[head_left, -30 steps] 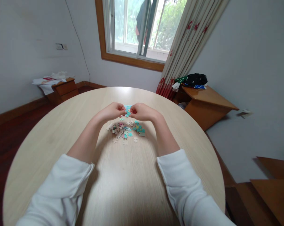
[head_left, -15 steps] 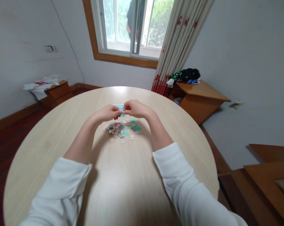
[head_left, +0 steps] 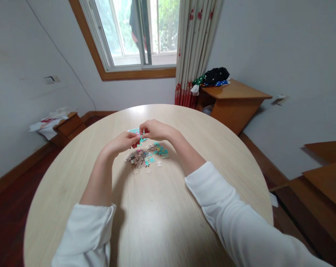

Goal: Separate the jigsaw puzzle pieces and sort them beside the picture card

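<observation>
Head view: puzzle pieces (head_left: 145, 157), desk (head_left: 240, 91), curtain (head_left: 193, 48)

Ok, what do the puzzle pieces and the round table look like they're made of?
Puzzle pieces: probably thin cardboard, printed teal and pink, with plain pale backs on the flipped ones. The left hand and right hand pinch some between the fingertips. Table: pale wood or wood-look laminate, with fine straight grain and a soft sheen; which of the two, I cannot tell.
</observation>
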`<action>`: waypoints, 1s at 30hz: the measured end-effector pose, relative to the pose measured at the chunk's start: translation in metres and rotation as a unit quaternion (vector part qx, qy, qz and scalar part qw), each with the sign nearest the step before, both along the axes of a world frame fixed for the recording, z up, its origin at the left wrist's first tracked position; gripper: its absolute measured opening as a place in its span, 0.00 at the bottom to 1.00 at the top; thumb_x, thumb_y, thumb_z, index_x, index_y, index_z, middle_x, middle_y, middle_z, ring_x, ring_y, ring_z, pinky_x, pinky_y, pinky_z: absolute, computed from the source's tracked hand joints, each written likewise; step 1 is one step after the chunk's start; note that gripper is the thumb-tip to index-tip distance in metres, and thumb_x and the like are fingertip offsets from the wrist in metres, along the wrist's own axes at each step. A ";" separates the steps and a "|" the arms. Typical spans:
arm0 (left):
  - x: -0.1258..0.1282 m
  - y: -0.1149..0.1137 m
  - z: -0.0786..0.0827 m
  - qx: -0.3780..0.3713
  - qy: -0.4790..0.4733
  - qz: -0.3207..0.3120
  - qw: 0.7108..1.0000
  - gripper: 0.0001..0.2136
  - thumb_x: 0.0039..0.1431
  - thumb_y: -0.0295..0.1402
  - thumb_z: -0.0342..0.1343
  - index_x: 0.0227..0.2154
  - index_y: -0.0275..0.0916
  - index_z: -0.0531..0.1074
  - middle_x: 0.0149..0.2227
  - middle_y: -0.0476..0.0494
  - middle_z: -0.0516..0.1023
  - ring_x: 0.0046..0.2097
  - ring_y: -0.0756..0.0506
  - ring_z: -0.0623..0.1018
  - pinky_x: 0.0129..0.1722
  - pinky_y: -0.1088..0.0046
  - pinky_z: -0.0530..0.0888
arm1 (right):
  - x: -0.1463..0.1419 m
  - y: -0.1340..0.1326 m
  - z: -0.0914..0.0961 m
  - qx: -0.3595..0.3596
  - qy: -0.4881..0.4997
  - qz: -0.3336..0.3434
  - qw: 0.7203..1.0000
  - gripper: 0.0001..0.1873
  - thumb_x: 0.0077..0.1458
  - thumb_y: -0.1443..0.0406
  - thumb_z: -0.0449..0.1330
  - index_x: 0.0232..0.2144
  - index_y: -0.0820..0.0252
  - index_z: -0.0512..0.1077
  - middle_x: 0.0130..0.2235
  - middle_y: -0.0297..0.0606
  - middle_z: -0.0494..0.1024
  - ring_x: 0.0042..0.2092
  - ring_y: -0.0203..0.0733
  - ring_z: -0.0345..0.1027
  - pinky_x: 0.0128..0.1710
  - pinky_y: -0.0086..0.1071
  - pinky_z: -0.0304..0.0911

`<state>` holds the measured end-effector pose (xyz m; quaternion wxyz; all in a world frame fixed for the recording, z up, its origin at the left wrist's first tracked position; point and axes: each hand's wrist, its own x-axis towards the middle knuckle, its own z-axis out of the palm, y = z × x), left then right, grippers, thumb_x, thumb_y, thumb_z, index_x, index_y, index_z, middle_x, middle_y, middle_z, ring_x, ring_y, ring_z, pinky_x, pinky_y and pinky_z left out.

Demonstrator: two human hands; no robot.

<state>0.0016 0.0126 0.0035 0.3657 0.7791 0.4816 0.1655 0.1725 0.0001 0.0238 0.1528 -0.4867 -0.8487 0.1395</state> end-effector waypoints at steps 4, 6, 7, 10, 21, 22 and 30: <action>-0.001 0.001 -0.001 -0.005 -0.005 0.015 1.000 0.12 0.47 0.41 0.51 0.16 0.38 0.66 0.20 0.48 0.68 0.25 0.49 0.66 0.29 0.71 0.64 | 0.000 0.000 0.000 0.001 -0.001 0.003 1.000 0.10 0.54 0.70 0.60 0.39 0.67 0.76 0.35 0.42 0.77 0.32 0.33 0.64 0.32 0.27 0.54; 0.000 0.000 -0.001 -0.010 -0.011 0.024 1.000 0.12 0.47 0.40 0.51 0.16 0.38 0.66 0.20 0.48 0.68 0.25 0.50 0.66 0.29 0.71 0.64 | 0.000 0.001 0.000 0.002 -0.002 0.007 1.000 0.10 0.54 0.70 0.60 0.39 0.67 0.77 0.35 0.42 0.77 0.32 0.33 0.64 0.33 0.27 0.55; 0.000 0.000 0.000 -0.012 -0.014 0.028 0.999 0.12 0.47 0.39 0.50 0.16 0.38 0.66 0.20 0.48 0.68 0.25 0.50 0.66 0.29 0.71 0.64 | 0.001 0.001 0.000 0.003 -0.001 0.008 1.000 0.10 0.54 0.71 0.60 0.39 0.67 0.77 0.35 0.42 0.78 0.33 0.33 0.65 0.33 0.27 0.55; 0.000 -0.002 0.002 -0.011 -0.021 0.030 0.999 0.12 0.48 0.40 0.50 0.17 0.38 0.66 0.20 0.49 0.68 0.25 0.50 0.66 0.30 0.72 0.64 | 0.001 0.001 0.000 0.004 0.000 0.006 1.000 0.11 0.54 0.72 0.59 0.39 0.67 0.77 0.35 0.42 0.78 0.32 0.33 0.65 0.33 0.27 0.56; -0.004 0.000 0.001 0.017 0.023 0.035 0.999 0.14 0.50 0.42 0.50 0.18 0.38 0.66 0.20 0.49 0.68 0.25 0.49 0.66 0.30 0.71 0.64 | -0.003 -0.005 0.003 0.013 0.008 0.014 1.000 0.14 0.53 0.72 0.56 0.41 0.68 0.77 0.35 0.44 0.78 0.31 0.34 0.64 0.32 0.28 0.56; -0.005 0.000 0.000 0.023 0.021 0.029 0.999 0.14 0.50 0.43 0.50 0.18 0.38 0.66 0.21 0.48 0.68 0.25 0.49 0.66 0.30 0.71 0.64 | -0.003 -0.004 0.003 0.010 0.009 0.013 1.000 0.14 0.53 0.73 0.55 0.41 0.68 0.77 0.35 0.44 0.78 0.32 0.34 0.64 0.33 0.28 0.56; -0.006 0.000 0.002 0.054 0.003 -0.035 0.998 0.17 0.48 0.49 0.50 0.19 0.39 0.64 0.22 0.49 0.67 0.27 0.49 0.66 0.31 0.71 0.65 | 0.006 0.003 -0.002 -0.037 0.024 0.017 0.999 0.14 0.55 0.73 0.54 0.42 0.66 0.75 0.39 0.43 0.77 0.35 0.34 0.64 0.35 0.26 0.56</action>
